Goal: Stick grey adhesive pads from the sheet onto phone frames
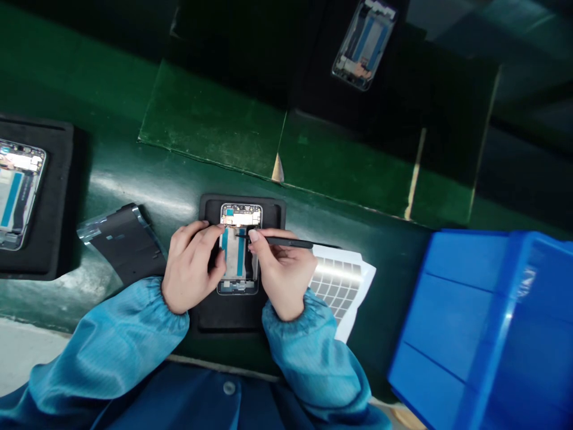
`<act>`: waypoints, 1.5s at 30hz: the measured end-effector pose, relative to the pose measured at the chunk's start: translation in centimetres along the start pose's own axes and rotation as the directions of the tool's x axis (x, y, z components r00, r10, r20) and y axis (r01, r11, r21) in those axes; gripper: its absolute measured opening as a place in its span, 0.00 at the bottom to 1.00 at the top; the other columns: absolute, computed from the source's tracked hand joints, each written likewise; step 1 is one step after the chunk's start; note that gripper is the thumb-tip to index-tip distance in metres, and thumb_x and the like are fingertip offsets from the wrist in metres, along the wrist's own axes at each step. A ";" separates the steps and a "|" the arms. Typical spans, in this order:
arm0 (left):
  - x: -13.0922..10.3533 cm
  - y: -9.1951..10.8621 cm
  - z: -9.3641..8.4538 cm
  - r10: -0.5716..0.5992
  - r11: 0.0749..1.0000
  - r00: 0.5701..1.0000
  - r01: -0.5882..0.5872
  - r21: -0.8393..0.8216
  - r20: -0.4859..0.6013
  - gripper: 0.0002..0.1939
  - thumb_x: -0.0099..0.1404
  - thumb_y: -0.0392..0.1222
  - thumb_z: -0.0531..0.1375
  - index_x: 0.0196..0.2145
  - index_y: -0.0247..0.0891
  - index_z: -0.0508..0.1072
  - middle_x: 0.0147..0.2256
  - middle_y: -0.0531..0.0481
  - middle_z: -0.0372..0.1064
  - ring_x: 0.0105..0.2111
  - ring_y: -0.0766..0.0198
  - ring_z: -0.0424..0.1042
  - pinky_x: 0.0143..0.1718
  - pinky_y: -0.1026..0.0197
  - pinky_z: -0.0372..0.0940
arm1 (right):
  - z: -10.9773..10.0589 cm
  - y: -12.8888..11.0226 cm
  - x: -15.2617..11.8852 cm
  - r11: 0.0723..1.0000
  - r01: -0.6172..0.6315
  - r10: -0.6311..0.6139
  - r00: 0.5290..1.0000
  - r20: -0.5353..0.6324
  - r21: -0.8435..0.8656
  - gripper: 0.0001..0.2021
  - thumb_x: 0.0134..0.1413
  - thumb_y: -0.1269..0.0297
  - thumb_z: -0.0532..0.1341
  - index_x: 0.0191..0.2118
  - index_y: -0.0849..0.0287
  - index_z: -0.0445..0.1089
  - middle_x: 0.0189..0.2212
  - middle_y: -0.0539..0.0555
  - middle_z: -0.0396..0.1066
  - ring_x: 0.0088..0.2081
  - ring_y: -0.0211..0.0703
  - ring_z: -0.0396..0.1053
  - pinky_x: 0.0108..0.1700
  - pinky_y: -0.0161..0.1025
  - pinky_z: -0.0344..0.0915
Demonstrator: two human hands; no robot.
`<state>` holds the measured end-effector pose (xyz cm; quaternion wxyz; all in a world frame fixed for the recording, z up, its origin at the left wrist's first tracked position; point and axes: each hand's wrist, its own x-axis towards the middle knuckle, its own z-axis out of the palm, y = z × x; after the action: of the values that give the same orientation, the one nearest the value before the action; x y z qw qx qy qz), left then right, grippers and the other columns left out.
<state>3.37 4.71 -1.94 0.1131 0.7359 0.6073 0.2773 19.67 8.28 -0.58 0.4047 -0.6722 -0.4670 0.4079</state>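
Observation:
An open phone body (233,254), with a metal-covered board at its top and blue strips lower down, lies in a black foam tray (229,316). My right hand (286,269) grips dark tweezers (289,242), their tip over the phone's middle, just below the board. On the phone's left edge rest the fingertips of my left hand (192,263); its fingers are spread and hold nothing. Beside my right hand lies a white sheet with grey rectangular stickers (338,286). Left of my left hand is a black sheet with clear film edges (128,242).
At the far left another phone body (18,197) sits in a black tray (60,203). A third phone body (364,45) lies beyond the raised green ledge (215,131). A blue plastic bin (456,316) stands at the right.

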 end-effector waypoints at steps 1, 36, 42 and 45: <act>0.0 0.0 0.0 0.005 1.000 1.000 -0.005 0.004 0.007 0.23 0.64 0.33 0.61 0.56 0.35 0.66 0.50 0.39 0.74 0.54 0.48 0.68 0.56 0.47 0.63 | 0.0 0.0 0.0 1.000 0.005 -0.005 1.000 0.002 -0.002 0.08 0.53 0.59 0.71 0.32 0.58 0.79 0.29 0.52 0.81 0.26 0.41 0.79 0.28 0.34 0.76; 0.3 0.2 -0.1 0.153 0.968 0.966 -0.189 0.164 0.209 0.30 0.66 0.29 0.54 0.66 0.36 0.61 0.52 0.43 0.77 0.62 0.46 0.65 0.65 0.38 0.52 | 0.6 0.4 0.1 0.988 -0.029 0.038 0.998 -0.056 0.150 0.11 0.53 0.55 0.70 0.34 0.58 0.75 0.27 0.51 0.79 0.27 0.42 0.79 0.30 0.36 0.76; 0.0 -0.2 -0.7 0.218 0.961 0.955 -0.246 0.127 0.201 0.25 0.67 0.29 0.54 0.60 0.38 0.67 0.51 0.45 0.78 0.58 0.49 0.69 0.65 0.39 0.52 | 0.5 0.4 0.3 0.970 -0.048 0.075 0.991 -0.108 0.238 0.14 0.53 0.53 0.69 0.34 0.59 0.73 0.24 0.51 0.78 0.27 0.44 0.79 0.30 0.38 0.76; -0.2 -0.2 -0.8 0.183 0.969 0.975 -0.201 0.146 0.130 0.24 0.66 0.30 0.55 0.58 0.38 0.69 0.53 0.44 0.76 0.58 0.49 0.69 0.65 0.39 0.53 | 0.4 0.4 0.5 0.961 -0.040 0.074 0.990 -0.116 0.273 0.14 0.52 0.53 0.70 0.33 0.59 0.72 0.25 0.51 0.78 0.26 0.44 0.79 0.29 0.37 0.76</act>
<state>2.70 4.38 -1.44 0.0617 0.8127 0.5457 0.1947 19.53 8.70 -1.12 0.5089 -0.6482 -0.3612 0.4363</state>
